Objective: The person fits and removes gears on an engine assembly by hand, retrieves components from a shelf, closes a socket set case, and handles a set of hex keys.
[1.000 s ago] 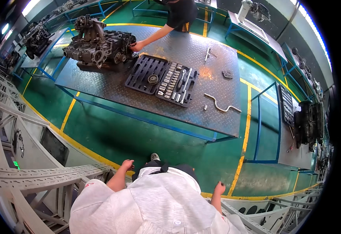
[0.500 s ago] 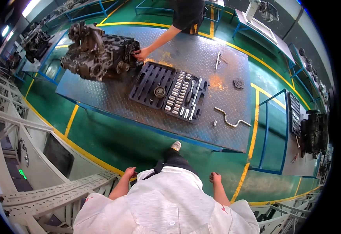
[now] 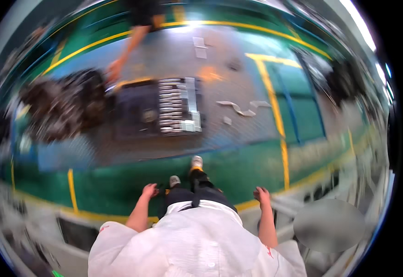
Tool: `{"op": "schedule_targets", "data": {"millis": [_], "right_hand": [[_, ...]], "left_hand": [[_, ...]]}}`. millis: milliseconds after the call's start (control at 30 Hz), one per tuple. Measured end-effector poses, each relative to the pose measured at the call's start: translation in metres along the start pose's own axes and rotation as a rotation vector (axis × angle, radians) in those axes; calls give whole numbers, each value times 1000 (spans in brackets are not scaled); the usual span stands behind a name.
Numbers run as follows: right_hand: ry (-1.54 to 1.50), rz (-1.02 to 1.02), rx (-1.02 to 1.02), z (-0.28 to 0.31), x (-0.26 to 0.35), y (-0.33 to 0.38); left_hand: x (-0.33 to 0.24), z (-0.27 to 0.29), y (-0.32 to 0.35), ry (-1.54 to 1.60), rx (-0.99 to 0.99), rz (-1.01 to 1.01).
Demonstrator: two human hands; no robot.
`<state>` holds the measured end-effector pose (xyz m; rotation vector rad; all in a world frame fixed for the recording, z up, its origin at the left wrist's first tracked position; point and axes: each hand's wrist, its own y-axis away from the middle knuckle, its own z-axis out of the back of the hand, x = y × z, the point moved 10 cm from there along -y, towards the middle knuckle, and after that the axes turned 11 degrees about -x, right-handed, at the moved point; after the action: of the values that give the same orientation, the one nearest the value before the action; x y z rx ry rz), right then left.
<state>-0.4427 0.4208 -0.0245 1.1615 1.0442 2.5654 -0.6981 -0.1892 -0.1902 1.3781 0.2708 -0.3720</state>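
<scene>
My left hand (image 3: pixel 151 190) hangs beside my hip in front of the workbench, its fingers loosely curled with nothing seen in them. On the other side my right hand (image 3: pixel 261 195) hangs the same way, also curled, touching nothing. Ahead of both lies an opened black socket set case (image 3: pixel 130 108) on the metal-topped workbench (image 3: pixel 243 87). Rows of silver sockets (image 3: pixel 170 106) fill its right half; a small round part (image 3: pixel 149 115) sits in the left half. A bent crank-shaped bar (image 3: pixel 243 110) and a small socket (image 3: pixel 227 120) lie to the right. The view is smeared by motion.
A large engine (image 3: pixel 63 106) stands at the bench's left. A co-worker's hand (image 3: pixel 114 71) reaches to its right side from across the bench. Another bench with a dark engine (image 3: pixel 344 81) stands at the right. Yellow lines (image 3: pixel 277 120) cross the green floor.
The view has turned, so the bench and engine sit farther left and lower. Both my shoes now show below the bench. My hands still hang at my sides; the co-worker's hand stays by the engine.
</scene>
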Motion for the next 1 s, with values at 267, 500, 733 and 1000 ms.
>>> {"op": "schedule_targets", "data": {"millis": [267, 500, 733, 1000], "right_hand": [[-33, 58, -937, 276, -177, 102], [122, -169, -1040, 450, -255, 69], [351, -438, -941, 584, -289, -67], [-138, -487, -543, 586, -350, -132]], "left_hand": [[1, -71, 2, -550, 86, 25], [0, -155, 66, -699, 111, -141], [76, -200, 109, -860, 9, -32], [113, -166, 175, -679, 3, 15]]}}
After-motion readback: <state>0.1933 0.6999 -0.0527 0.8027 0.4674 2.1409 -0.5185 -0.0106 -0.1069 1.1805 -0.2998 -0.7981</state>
